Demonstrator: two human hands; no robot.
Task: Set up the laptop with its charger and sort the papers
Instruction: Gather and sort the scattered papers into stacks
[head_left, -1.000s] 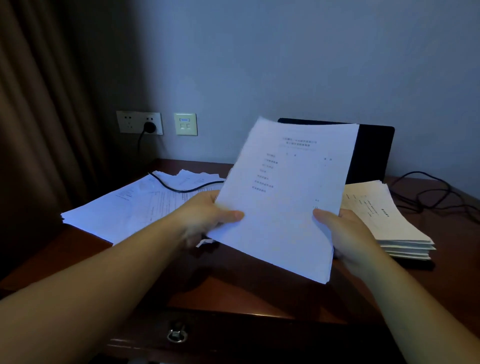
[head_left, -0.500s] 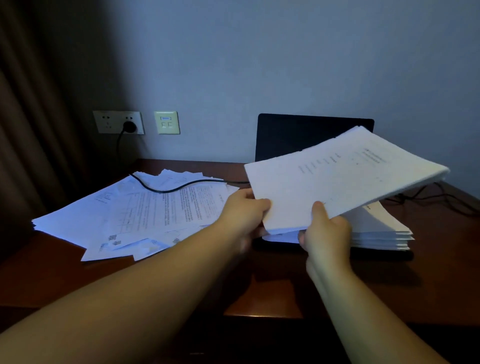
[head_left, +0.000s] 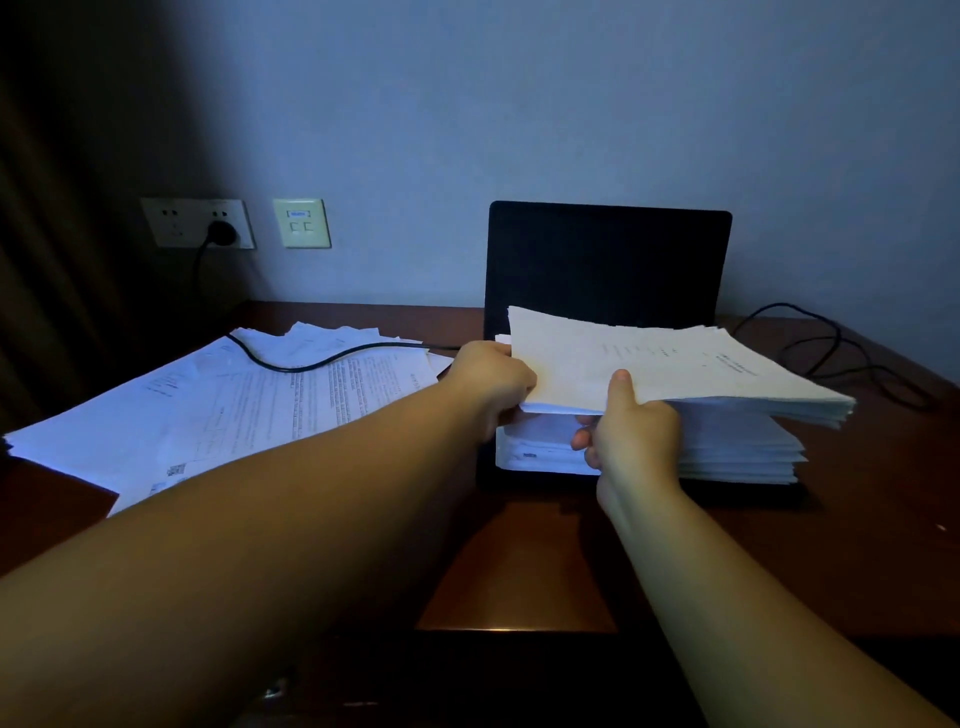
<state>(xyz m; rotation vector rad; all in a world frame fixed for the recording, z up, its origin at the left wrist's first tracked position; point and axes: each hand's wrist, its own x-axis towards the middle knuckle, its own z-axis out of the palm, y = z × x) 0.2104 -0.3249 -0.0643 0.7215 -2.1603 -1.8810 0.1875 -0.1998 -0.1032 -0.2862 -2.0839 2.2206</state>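
Fingers of the left hand (head_left: 491, 382) and the right hand (head_left: 636, 436) are curled round the near edge of a thick bundle of papers (head_left: 675, 371), thumbs on top, and they hold it nearly flat. Under both hands and all around them is the dark wooden surface (head_left: 519, 577). Just behind the hands stands the open laptop (head_left: 608, 265), its screen dark. Far to the left of the hands, loose sheets (head_left: 208, 410) lie spread out in a messy heap. Right under the held bundle sits a neat stack of papers (head_left: 737, 452), and the bundle is just above it. A black charger cable (head_left: 311, 362) runs over the loose sheets, left of the left hand. More black cable (head_left: 831, 358) lies curled far to the right. Up on the wall, far left, a plug sits in a socket (head_left: 200, 223).
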